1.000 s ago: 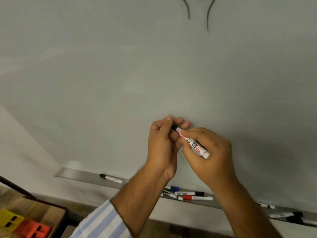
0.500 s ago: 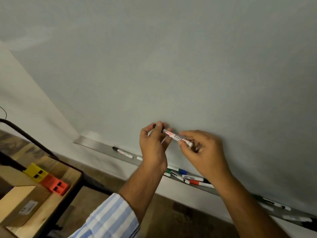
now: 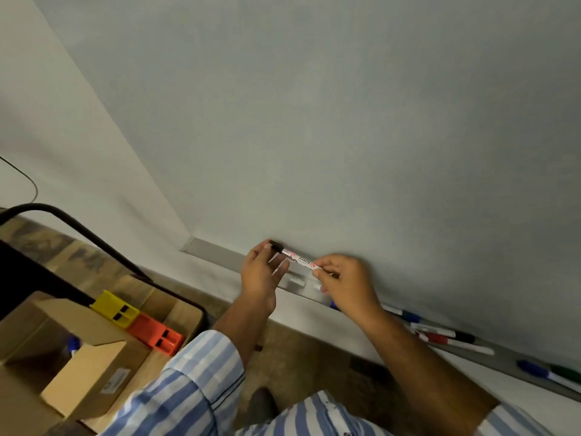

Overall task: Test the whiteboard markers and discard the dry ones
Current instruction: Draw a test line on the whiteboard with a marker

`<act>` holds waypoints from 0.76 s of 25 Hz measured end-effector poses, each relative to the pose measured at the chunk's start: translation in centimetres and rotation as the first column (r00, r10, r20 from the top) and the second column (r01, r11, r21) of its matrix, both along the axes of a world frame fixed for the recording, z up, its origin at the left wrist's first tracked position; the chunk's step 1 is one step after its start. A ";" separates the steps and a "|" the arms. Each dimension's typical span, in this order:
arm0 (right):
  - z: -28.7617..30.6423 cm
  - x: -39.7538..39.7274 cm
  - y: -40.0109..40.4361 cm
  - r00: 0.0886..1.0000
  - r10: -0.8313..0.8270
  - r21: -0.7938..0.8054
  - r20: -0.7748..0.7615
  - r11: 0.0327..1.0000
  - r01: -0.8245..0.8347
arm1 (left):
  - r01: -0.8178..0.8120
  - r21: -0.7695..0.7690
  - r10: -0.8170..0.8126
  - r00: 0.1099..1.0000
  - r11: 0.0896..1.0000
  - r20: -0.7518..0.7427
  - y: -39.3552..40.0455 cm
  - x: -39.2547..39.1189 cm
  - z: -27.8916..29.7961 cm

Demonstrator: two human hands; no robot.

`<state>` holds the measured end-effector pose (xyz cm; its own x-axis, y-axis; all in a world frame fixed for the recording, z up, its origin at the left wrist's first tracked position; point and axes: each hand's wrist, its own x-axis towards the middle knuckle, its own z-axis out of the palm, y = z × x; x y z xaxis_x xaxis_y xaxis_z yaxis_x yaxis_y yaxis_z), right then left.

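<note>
You held the marker (image 3: 297,258) between both hands at the centre of the frame: your left hand (image 3: 262,276) pinched its black cap end, and your right hand (image 3: 347,283) pinched the white tail end. It lay almost level, just in front of the whiteboard (image 3: 314,121), above the tray (image 3: 220,254). More markers (image 3: 446,336) lay in the tray at the lower right. At the lower left stood a cardboard box (image 3: 94,372), with a yellow block (image 3: 114,308) and an orange block (image 3: 155,336) beside it.

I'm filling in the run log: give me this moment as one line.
left hand: grips black cap end | right hand: pinches marker barrel | marker: level, before whiteboard | tray: other markers
</note>
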<state>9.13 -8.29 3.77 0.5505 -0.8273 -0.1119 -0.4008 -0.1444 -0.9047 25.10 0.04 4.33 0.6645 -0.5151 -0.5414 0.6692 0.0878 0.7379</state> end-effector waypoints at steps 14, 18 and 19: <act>-7.8 19.6 4.2 0.979 -0.029 -0.068 -0.201 0.998 0.015 | 0.311 0.267 -0.288 0.950 0.912 -0.122 8.3 9.3 -6.3; -8.8 22.7 5.3 0.961 0.006 -0.086 -0.276 0.996 -0.031 | 0.442 0.318 -0.420 0.897 0.838 -0.139 10.2 10.1 -7.3; -9.1 23.3 5.4 0.956 0.019 -0.093 -0.293 0.994 -0.049 | 0.444 0.329 -0.419 0.896 0.833 -0.147 10.4 10.6 -7.5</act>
